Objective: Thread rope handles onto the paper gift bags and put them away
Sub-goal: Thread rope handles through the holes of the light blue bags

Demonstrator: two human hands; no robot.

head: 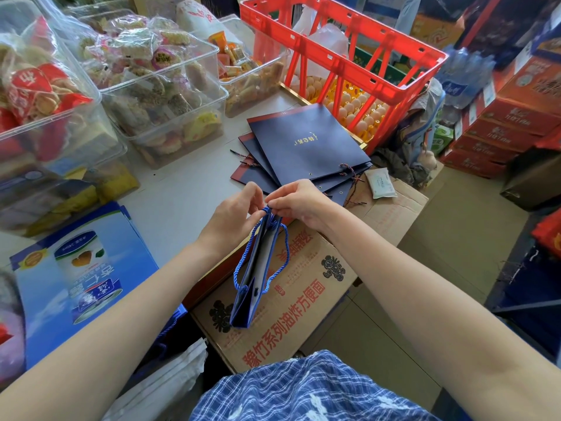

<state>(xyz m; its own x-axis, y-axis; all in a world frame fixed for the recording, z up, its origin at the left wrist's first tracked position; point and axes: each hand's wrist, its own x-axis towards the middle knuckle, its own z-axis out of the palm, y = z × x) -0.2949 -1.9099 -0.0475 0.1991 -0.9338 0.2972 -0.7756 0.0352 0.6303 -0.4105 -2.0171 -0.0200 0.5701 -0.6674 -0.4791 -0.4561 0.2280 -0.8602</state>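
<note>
- Both hands, left hand (235,208) and right hand (299,202), pinched the blue rope handle (267,211) atop the navy gift bag (253,268), held above a carton (288,302).
- Carton print read 油炸方便面.
- Flat bags (303,144) lay on the table (182,189).

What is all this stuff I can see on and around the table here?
Held gift bag: one, navy, folded flat, hanging from both hands in front of the table.
Rope handles: blue, looped on either side of the held bag.
Flat gift bags: a stack, count unclear, navy, on the table below the crate.
Clear tubs: several, full of wrapped snacks, table's left.
Crate: one, red, above trays of eggs.
Cardboard box: one, brown with red print, under the held bag.
Blue printed bag: lying flat, lower left.
Tissue pack: one, white, right of the stack.
Left hand: pinching the rope at the bag's top.
Right hand: pinching it too.
</note>
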